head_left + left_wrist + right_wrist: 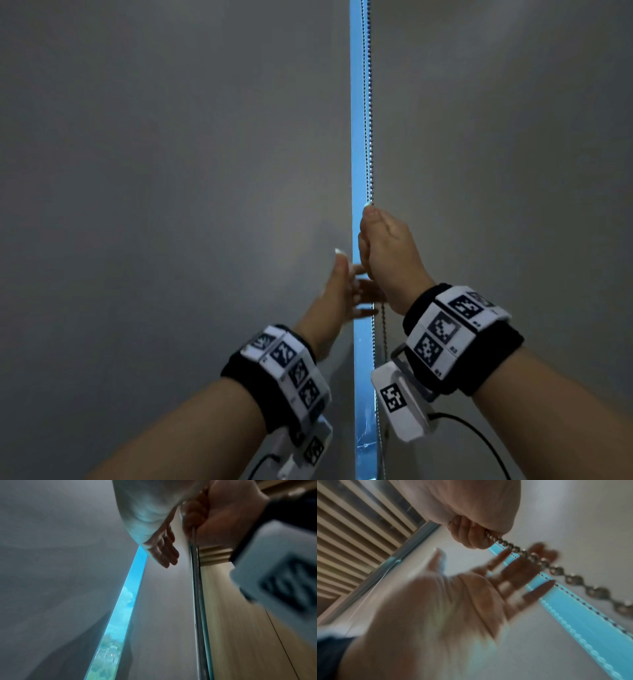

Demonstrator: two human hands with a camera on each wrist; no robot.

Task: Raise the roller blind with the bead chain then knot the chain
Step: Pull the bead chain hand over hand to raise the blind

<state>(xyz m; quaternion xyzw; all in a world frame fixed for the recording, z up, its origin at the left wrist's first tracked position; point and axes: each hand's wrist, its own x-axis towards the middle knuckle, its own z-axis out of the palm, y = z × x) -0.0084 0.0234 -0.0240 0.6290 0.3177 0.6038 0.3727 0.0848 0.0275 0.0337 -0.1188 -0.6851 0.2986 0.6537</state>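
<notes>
A metal bead chain (369,120) hangs in two strands along the bright gap between two lowered grey roller blinds (171,171). My right hand (378,240) grips the chain in a fist, thumb on top; in the right wrist view the right hand's fingers (467,535) curl round the beads (539,562). My left hand (344,291) is just below and left of it, fingers spread and straight, holding nothing. The right wrist view shows that left hand's palm (471,591) blurred, and the left wrist view shows the left hand's straight fingers (163,553). Below the fist the chain (383,329) hangs on.
A narrow blue strip of window (358,137) shows between the blinds, with sky and trees (120,615) outside. A metal frame rail (199,601) and a slatted wooden panel (351,534) stand beside the right blind (496,137).
</notes>
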